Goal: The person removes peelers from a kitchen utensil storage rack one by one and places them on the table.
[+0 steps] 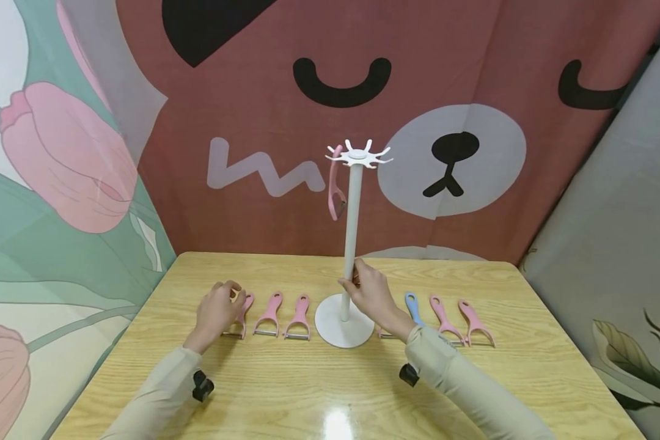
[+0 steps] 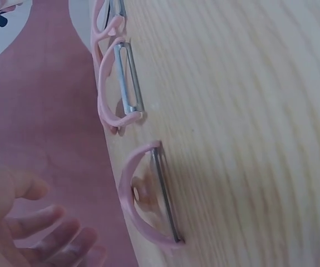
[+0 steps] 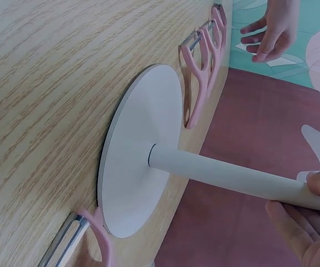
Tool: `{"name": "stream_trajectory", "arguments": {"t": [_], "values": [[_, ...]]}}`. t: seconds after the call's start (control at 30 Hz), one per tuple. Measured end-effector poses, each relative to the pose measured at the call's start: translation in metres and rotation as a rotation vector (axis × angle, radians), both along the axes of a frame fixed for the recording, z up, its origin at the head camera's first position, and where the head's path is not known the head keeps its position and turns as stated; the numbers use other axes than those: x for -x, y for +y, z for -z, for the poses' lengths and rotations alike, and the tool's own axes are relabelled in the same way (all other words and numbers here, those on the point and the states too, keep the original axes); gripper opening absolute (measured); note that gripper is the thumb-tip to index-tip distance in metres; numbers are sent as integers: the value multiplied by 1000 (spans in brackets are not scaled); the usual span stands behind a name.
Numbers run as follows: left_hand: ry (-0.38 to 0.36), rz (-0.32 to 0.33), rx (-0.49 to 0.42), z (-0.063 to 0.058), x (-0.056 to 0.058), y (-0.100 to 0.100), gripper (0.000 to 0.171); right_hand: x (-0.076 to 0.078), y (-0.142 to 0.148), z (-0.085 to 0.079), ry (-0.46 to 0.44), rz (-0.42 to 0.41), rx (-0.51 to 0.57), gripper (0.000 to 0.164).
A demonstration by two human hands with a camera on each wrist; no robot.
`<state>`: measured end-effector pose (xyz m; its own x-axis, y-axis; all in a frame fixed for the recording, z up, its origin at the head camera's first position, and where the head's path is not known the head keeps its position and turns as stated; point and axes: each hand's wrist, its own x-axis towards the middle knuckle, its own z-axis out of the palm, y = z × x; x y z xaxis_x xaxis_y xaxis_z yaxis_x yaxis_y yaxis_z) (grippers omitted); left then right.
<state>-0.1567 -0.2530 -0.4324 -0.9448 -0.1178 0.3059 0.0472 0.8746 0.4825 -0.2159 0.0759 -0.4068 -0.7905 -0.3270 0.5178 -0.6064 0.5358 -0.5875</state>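
My right hand (image 1: pixel 374 296) grips the white pole (image 1: pixel 353 220) of an upright stand, low above its round base (image 1: pixel 335 335). A pink peeler (image 1: pixel 333 190) hangs from a left-side hook of the stand's top. With its fingers loosely bent, my left hand (image 1: pixel 217 310) hovers by the leftmost pink peeler (image 1: pixel 247 304), partly covering it in the head view. The left wrist view shows the fingers apart from that peeler (image 2: pixel 125 194) and nothing between them. Two more pink peelers, one in the middle (image 1: pixel 271 308) and one near the base (image 1: pixel 300 311), lie beside it.
Right of the stand lie a blue peeler (image 1: pixel 412 305) and two pink peelers, one inner (image 1: pixel 441 313) and one outer (image 1: pixel 473 316). Another peeler there is mostly hidden behind my right wrist. A printed cloth (image 1: pixel 264 226) hangs behind the wooden table (image 1: pixel 286 391).
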Motion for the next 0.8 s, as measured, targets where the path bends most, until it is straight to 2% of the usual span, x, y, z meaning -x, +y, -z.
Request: {"name": "stream_trajectory", "arguments": {"t": [0.13,0.5,0.8], "values": [[33,20,3,-2,2,2,24,-1,0,-1,3,-3,0,22],[60,39,-42,-9,7,10,20,1,0,0,2,4,-13,22],[87,67,-79,-10,14,15,19,1,0,0,5,1,-16,22]]}}
